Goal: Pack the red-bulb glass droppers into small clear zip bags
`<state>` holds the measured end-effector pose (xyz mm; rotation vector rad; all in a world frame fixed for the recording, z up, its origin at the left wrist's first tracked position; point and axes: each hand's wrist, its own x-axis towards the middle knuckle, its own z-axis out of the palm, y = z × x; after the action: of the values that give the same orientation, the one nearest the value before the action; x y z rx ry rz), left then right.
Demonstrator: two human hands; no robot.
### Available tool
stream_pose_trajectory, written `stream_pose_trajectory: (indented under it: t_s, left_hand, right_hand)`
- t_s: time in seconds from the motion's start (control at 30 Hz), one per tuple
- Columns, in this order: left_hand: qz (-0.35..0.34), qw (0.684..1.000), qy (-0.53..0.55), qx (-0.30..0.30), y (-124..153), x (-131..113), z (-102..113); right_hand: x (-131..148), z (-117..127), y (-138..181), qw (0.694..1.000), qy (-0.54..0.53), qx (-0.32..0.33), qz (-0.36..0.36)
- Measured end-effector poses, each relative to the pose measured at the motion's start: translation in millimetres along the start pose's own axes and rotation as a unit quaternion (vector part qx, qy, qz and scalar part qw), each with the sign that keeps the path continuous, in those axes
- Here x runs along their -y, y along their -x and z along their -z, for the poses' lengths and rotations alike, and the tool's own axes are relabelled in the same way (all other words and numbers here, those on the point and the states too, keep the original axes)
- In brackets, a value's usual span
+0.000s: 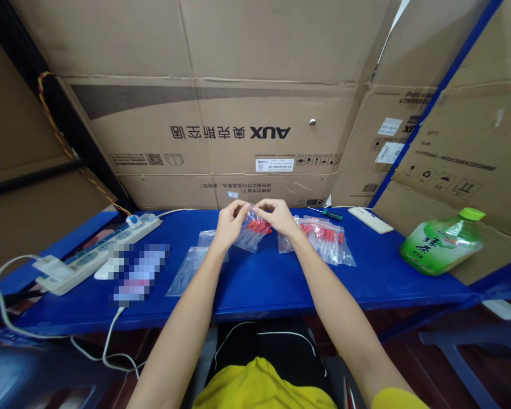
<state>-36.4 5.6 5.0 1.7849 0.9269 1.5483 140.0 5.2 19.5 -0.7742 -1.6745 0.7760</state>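
Over the middle of the blue table (259,289), my left hand (233,221) and my right hand (277,215) pinch the top edge of a clear zip bag (252,237). Red pieces with clear or pale parts are inside it; their exact kind is too small to tell. To the right, partly behind my right forearm, lie filled zip bags (327,241) with similar red contents. By my left forearm, flat clear zip bags (187,272) rest on the tabletop, with no contents visible in them.
A white power strip (106,250) with plugs and cables runs along the left, beside a blurred-out phone (142,275). At the back right are a green-handled screwdriver (332,215), a white phone-like slab (370,220) and a green drink bottle (443,243). Cardboard (221,113) walls the back.
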Motion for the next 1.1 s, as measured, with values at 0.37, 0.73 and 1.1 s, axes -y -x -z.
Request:
stream_pose_trajectory:
  t_s: [0.37,0.73,1.1]
  left_hand:
    - [-0.018,0.999,-0.038,-0.016,0.0,-1.8,0.7]
    - [-0.047,0.995,-0.079,-0.023,0.5,0.1,1.4]
    - [-0.048,0.998,-0.039,0.003,-0.2,0.2,0.1]
  right_hand:
    - [0.3,-0.2,-0.4,1.000,0.001,0.003,-0.003]
    - [-0.4,-0.7,-0.4,1.000,0.014,-0.006,0.008]
    - [-3.6,2.9,-0.3,0.999,0.034,-0.006,0.018]
